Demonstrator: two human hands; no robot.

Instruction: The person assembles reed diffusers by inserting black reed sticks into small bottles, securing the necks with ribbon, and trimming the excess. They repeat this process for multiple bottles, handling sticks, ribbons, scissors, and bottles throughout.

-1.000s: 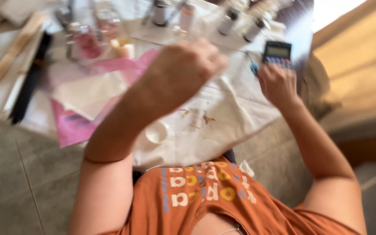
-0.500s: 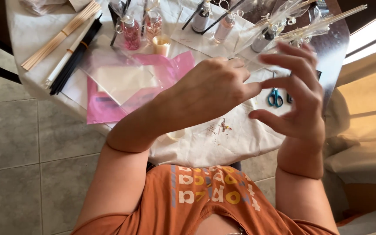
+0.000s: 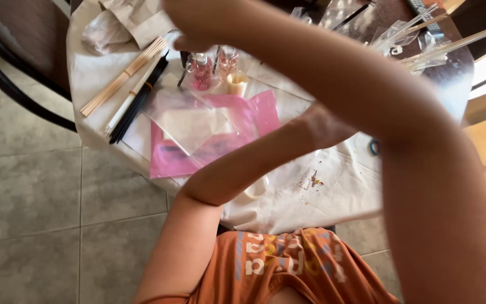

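Both hands are raised close to the camera with the arms crossed. Right hand (image 3: 203, 22) looks curled above the small pink-filled bottles (image 3: 212, 66), but I can't tell if it grips anything. Left hand (image 3: 324, 121) is hidden behind the right forearm over the white-covered surface (image 3: 333, 191).

The right hand (image 3: 198, 22) hangs over the far part of the table (image 3: 94, 73), with two small bottles (image 3: 212, 65) just below it and a bundle of sticks (image 3: 125, 76) to its left. Nearer the person than the bottles lies a flat plastic bag (image 3: 198, 126) on a sheet (image 3: 170, 160). The left forearm (image 3: 254, 163) crosses under the right arm, above the cloth (image 3: 322, 197).
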